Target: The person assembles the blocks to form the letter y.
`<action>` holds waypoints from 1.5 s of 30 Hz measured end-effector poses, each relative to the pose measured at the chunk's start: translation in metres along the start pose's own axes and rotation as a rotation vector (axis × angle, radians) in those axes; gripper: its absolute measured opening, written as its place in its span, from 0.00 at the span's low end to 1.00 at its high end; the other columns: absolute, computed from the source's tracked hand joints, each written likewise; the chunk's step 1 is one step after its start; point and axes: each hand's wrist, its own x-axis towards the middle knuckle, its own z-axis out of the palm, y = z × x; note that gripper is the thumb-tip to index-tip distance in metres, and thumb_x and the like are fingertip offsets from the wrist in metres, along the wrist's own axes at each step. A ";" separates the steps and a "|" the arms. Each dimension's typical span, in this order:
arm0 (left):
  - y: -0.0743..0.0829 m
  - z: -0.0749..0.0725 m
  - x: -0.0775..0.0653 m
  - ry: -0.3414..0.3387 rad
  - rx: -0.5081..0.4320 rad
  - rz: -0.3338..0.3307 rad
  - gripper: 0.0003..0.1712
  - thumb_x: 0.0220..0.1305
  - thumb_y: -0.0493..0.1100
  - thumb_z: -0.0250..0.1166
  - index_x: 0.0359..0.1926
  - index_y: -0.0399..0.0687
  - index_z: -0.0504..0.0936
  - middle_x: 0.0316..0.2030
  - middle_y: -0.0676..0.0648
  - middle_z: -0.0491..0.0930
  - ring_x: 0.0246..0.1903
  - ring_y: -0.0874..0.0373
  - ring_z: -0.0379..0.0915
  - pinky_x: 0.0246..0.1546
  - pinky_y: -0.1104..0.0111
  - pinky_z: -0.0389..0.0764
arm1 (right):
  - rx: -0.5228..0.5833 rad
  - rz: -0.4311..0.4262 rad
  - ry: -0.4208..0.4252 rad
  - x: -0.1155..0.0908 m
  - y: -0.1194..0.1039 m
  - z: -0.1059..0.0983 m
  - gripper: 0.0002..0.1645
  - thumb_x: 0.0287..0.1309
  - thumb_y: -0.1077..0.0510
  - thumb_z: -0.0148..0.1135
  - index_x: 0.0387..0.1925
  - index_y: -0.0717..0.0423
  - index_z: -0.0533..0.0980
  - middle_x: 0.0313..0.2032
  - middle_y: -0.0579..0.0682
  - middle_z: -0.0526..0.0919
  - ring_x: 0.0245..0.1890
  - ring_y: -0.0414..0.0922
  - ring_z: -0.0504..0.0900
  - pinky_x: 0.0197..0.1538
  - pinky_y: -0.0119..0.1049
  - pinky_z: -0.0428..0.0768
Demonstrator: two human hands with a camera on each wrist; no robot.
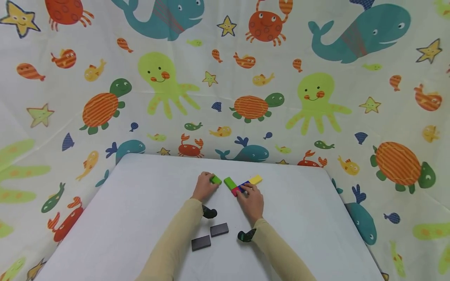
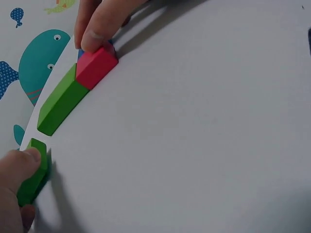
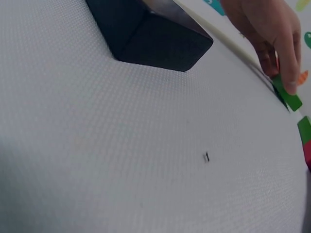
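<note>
My left hand pinches a small green block between thumb and fingers, just left of a row of blocks. That row begins with another green block, which touches a red block at its end. A blue block adjoins the red one at an angle, and a yellow block lies past it. My right hand has its curled fingers about the blue block, the thumb against the red and blue join. The right hand partly covers the blue block.
Two dark grey blocks, one nearer the middle and one lower left, lie on the white table between the forearms. Black wrist-camera mounts jut inward from both sleeves. A cloth with printed sea animals hangs behind the table.
</note>
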 end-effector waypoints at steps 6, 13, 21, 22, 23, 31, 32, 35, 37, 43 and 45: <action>0.001 0.001 0.015 0.080 -0.047 -0.068 0.26 0.59 0.42 0.70 0.55 0.30 0.78 0.54 0.33 0.70 0.54 0.41 0.68 0.56 0.52 0.72 | 0.004 -0.009 0.008 -0.002 0.000 -0.001 0.22 0.58 0.43 0.68 0.49 0.49 0.84 0.54 0.48 0.79 0.49 0.49 0.78 0.53 0.47 0.72; 0.004 -0.003 0.019 0.118 -0.060 -0.043 0.22 0.57 0.35 0.69 0.51 0.26 0.80 0.51 0.28 0.73 0.53 0.36 0.69 0.56 0.49 0.72 | 0.008 -0.032 0.015 -0.001 0.001 -0.001 0.22 0.58 0.42 0.67 0.50 0.49 0.84 0.54 0.48 0.79 0.53 0.49 0.77 0.53 0.47 0.72; 0.001 -0.006 0.019 -0.023 0.050 -0.022 0.21 0.57 0.33 0.68 0.53 0.30 0.81 0.56 0.29 0.72 0.57 0.36 0.68 0.58 0.50 0.71 | -0.008 -0.024 0.008 -0.003 0.000 0.003 0.23 0.58 0.42 0.67 0.50 0.49 0.84 0.54 0.48 0.79 0.55 0.49 0.76 0.53 0.47 0.72; 0.002 -0.006 0.020 -0.050 0.065 -0.016 0.21 0.58 0.33 0.68 0.53 0.30 0.81 0.57 0.29 0.72 0.57 0.36 0.68 0.58 0.50 0.71 | -0.006 -0.022 0.009 -0.003 0.000 0.003 0.23 0.58 0.42 0.67 0.50 0.49 0.84 0.54 0.48 0.79 0.55 0.49 0.76 0.54 0.47 0.72; 0.002 -0.006 0.022 -0.073 0.075 -0.012 0.22 0.58 0.33 0.67 0.54 0.30 0.80 0.57 0.29 0.72 0.58 0.37 0.68 0.59 0.50 0.71 | -0.007 -0.017 0.010 -0.003 0.000 0.003 0.22 0.58 0.42 0.67 0.50 0.48 0.84 0.54 0.47 0.79 0.55 0.49 0.76 0.54 0.47 0.72; 0.000 -0.003 0.023 0.007 0.062 -0.031 0.20 0.57 0.34 0.69 0.51 0.30 0.82 0.52 0.30 0.73 0.55 0.39 0.68 0.57 0.51 0.71 | 0.002 -0.004 0.001 -0.005 -0.005 0.003 0.22 0.59 0.42 0.67 0.50 0.49 0.84 0.55 0.48 0.79 0.56 0.50 0.75 0.56 0.48 0.71; -0.001 -0.003 0.023 0.008 0.058 -0.031 0.20 0.56 0.34 0.69 0.51 0.30 0.82 0.52 0.29 0.73 0.54 0.38 0.68 0.57 0.51 0.71 | 0.002 -0.010 0.007 -0.005 -0.005 0.003 0.22 0.59 0.43 0.67 0.50 0.49 0.84 0.54 0.48 0.79 0.56 0.50 0.76 0.56 0.48 0.71; -0.003 -0.004 0.028 -0.023 0.081 -0.012 0.19 0.56 0.33 0.68 0.50 0.30 0.83 0.52 0.29 0.74 0.54 0.38 0.69 0.57 0.50 0.71 | -0.006 -0.028 0.024 -0.005 -0.005 0.003 0.21 0.59 0.43 0.67 0.49 0.49 0.84 0.54 0.48 0.79 0.55 0.50 0.76 0.53 0.48 0.72; -0.004 -0.005 0.032 -0.058 0.107 0.012 0.18 0.56 0.33 0.68 0.49 0.31 0.83 0.51 0.29 0.75 0.54 0.38 0.70 0.57 0.51 0.72 | -0.009 -0.036 0.032 -0.005 -0.004 0.004 0.21 0.58 0.43 0.67 0.49 0.49 0.84 0.53 0.48 0.79 0.54 0.50 0.76 0.52 0.48 0.72; 0.000 -0.010 0.035 -0.144 0.116 0.044 0.18 0.56 0.31 0.67 0.50 0.31 0.83 0.53 0.30 0.74 0.55 0.39 0.69 0.57 0.52 0.71 | -0.029 -0.026 0.030 -0.005 -0.003 0.006 0.22 0.59 0.41 0.66 0.50 0.48 0.84 0.54 0.48 0.79 0.55 0.50 0.76 0.54 0.47 0.72; 0.001 -0.009 0.034 -0.141 0.098 0.034 0.20 0.56 0.31 0.68 0.51 0.30 0.82 0.52 0.30 0.74 0.54 0.40 0.69 0.57 0.52 0.71 | -0.030 -0.022 0.032 -0.006 -0.004 0.007 0.22 0.59 0.42 0.66 0.49 0.49 0.84 0.54 0.48 0.79 0.55 0.50 0.76 0.54 0.48 0.72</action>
